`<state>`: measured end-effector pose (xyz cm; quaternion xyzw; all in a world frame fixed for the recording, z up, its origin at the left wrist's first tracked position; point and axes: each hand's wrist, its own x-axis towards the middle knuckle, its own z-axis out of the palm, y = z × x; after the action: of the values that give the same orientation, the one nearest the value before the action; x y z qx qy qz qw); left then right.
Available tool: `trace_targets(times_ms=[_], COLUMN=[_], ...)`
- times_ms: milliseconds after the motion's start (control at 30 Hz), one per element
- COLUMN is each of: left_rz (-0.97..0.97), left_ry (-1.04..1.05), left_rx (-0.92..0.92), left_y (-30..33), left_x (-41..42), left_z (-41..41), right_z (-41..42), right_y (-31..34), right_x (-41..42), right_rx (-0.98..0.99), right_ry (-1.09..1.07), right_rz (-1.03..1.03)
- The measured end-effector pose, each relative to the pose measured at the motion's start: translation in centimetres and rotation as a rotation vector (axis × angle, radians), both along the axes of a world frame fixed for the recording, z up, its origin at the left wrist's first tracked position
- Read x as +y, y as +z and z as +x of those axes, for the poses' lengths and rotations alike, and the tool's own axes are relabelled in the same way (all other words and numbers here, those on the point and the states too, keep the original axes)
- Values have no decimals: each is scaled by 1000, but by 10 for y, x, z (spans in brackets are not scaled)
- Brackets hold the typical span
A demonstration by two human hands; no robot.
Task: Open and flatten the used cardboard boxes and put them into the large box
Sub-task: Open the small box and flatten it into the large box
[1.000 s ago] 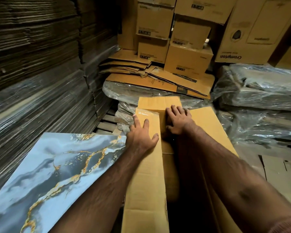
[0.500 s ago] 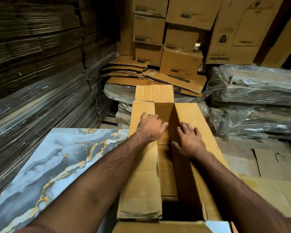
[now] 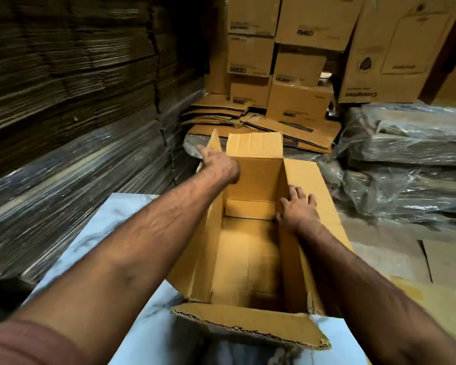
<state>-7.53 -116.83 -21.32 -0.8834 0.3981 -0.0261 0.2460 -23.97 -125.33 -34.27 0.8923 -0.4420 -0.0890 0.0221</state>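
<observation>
A long yellow-brown cardboard box [image 3: 250, 254] stands open in front of me on a marbled blue-white board [image 3: 116, 230], its inside empty and all top flaps turned out. My left hand [image 3: 217, 164] is on the box's left flap near the far left corner, pushing it outward; whether its fingers are wrapped around the flap I cannot make out. My right hand [image 3: 298, 209] lies flat with spread fingers on the right flap at the box's rim. The far end flap [image 3: 254, 144] stands upright. The torn near flap [image 3: 250, 327] points toward me.
Flattened cartons [image 3: 269, 125] lie behind the box. Stacked sealed cartons [image 3: 298, 101] rise at the back. Plastic-wrapped bundles [image 3: 411, 164] fill the right side. A tall wall of stacked flat cardboard [image 3: 71, 106] runs along the left. Loose flat cardboard [image 3: 442, 262] covers the floor at the right.
The box's long top flaps, nearly closed a second ago, now lie spread apart. My left hand moved up and left with the left flap; my right hand pressed the right flap outward.
</observation>
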Motion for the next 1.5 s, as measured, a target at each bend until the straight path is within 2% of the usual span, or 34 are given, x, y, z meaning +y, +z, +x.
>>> trace_targets(times_ms=[67,200,267,333,467,533,600,700,800,967,1100,1300,1500], left_rz=[51,-57,-207,-467,-645,-659,-581,-511,-663,-933,-1061,-906,-896], left_ry=[106,284,330,382,428,441,483,470,463,466,404,433,461], left_rx=[89,513,605,677,893,1005,1071,1068,1063,1080,922,503,409], left_y=[-6,-65,-104,-124,-134,-128,-122,-116,-115,-100,-81,-69,-49], left_x=[16,41,53,59,61,63,69,76,82,90,110,141,167], left_z=[10,19,22,25,32,31,28,25,22,23,21,11,22], right_z=[-1,-4,-3,-2,1,-1,-4,-7,-8,-12,-10,-16,-14], right_y=[-1,-2,-3,-2,-5,-5,-5,-1,7,30,48,63,80], right_x=[-1,1,5,11,13,16,20,28,31,37,46,53,68], right_rx=[-59,-200,-255,-336,-422,-442,-454,-418,-477,-704,-807,-831,-845], right_ry=[-10,-63,-147,-271,-455,-489,-505,-492,-479,-402,-294,-216,-174], right_rz=[1,-6,-81,-93,154,286,377,399,388,318,213,173,157])
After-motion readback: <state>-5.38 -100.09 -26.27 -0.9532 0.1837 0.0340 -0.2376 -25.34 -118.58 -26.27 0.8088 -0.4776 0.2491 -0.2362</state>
